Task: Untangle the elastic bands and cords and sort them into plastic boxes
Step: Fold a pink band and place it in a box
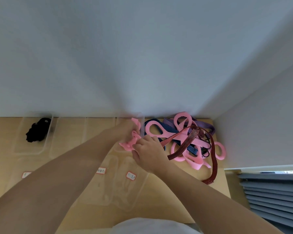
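Wooden table (159, 200): both arms outstretched, left hand (125, 130) and right hand (149, 152) grip pink band (131, 142).

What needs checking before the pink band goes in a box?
1. Grip: ok. Left hand and right hand both hold the pink band.
2. Band untangled: not ok. It is bunched up between the hands.
3. Band free of the pile: cannot tell. The right hand hides that side, and the red band runs close by it.
4. Box below the hands: ok. A clear box lies under the band.
5. Right box for pink: cannot tell. The label is too blurred to read.
6. Sorted so far: ok. The black cords lie in the far-left box.
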`<state>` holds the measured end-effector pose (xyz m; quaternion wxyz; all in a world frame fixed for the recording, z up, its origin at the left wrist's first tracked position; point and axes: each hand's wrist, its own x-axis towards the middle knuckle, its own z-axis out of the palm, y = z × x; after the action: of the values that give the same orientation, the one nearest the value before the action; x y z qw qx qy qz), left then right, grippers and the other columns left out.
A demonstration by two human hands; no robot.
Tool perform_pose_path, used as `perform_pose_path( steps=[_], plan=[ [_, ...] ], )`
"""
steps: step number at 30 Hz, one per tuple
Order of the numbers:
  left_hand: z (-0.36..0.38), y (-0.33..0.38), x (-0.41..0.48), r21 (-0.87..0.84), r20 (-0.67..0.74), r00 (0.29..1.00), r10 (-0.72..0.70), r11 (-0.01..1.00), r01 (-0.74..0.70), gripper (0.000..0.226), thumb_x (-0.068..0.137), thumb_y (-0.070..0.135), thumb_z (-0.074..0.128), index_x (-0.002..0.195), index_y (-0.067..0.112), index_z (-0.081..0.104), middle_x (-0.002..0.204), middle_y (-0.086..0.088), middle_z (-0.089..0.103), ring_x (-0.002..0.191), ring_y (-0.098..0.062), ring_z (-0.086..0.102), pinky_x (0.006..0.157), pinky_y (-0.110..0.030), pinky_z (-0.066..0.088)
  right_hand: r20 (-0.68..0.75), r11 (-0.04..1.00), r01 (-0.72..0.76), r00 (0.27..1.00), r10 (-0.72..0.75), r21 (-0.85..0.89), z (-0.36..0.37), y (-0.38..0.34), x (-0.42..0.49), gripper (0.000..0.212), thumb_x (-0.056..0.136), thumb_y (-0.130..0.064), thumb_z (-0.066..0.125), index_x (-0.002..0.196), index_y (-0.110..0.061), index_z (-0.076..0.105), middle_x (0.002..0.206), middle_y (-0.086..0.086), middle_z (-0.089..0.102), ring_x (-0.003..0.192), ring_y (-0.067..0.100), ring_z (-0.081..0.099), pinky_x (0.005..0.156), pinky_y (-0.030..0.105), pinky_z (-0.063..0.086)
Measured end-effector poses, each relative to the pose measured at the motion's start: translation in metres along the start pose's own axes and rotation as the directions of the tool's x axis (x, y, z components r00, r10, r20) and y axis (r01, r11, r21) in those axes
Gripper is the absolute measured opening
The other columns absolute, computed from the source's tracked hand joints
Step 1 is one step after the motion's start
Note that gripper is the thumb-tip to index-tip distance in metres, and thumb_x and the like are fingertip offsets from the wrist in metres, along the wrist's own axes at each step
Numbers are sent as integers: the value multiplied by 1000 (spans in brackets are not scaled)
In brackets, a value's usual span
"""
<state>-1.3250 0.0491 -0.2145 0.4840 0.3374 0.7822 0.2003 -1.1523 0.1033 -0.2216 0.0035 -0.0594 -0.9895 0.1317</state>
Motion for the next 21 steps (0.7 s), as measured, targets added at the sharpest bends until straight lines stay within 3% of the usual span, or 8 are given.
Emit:
perform_pose_path(
  steps=[1,3,4,6,12,17,21],
  plan=[
    [4,1,-3,44,-9,999,49,998,-49,33,89,-10,42,70,17,43,70,-3,27,53,-11,31,50,-24,22,-2,999,28,1000,-28,-34,0,-1,0,35,97,-35,44,95,-17,75,90,-2,70,85,25,53,74,40,42],
    [14,-7,2,304,-95,983,155,945,-120,32,91,-7,45,72,18,49,75,-3,35,56,-7,40,54,-22,34,23,993,64,998,-62,-104,1,-4,0,41,95,-39,43,93,-15,75,88,1,70,87,26,54,77,41,42],
    [11,-13,0,473,-56,976,211,866,-160,30,91,-4,50,75,20,57,82,-2,48,65,-9,51,63,-25,45,45,989,65,997,-59,-134,2,-5,0,44,95,-42,41,93,-14,76,88,2,70,88,27,55,78,42,42],
    [6,-16,0,598,-154,960,234,796,-98,20,90,4,57,88,17,71,103,-2,65,91,-19,63,79,-36,54,80,985,52,996,-39,-164,1,-7,2,46,96,-44,42,90,-13,76,84,2,70,87,27,54,82,43,41],
    [11,-15,-3,613,-251,932,262,788,-56,26,91,12,63,109,26,76,118,3,67,112,-18,59,88,-35,50,270,993,29,963,4,-116,1,-8,11,58,98,-54,39,99,-8,73,95,8,68,107,31,49,103,53,28],
    [22,-23,-2,714,-330,874,356,700,-15,29,90,18,64,117,25,71,125,-1,58,121,-23,50,102,-33,36,387,994,-15,920,57,-112,0,-15,19,67,98,-60,36,113,-5,72,136,21,59,148,35,22,117,62,12],
    [16,-26,-6,697,-414,852,319,714,72,21,90,26,59,108,27,70,118,3,64,110,-22,59,92,-32,36,443,993,-40,892,84,-107,-3,-18,29,66,99,-58,34,127,-7,67,157,22,39,155,37,7,119,65,-1]
  ],
)
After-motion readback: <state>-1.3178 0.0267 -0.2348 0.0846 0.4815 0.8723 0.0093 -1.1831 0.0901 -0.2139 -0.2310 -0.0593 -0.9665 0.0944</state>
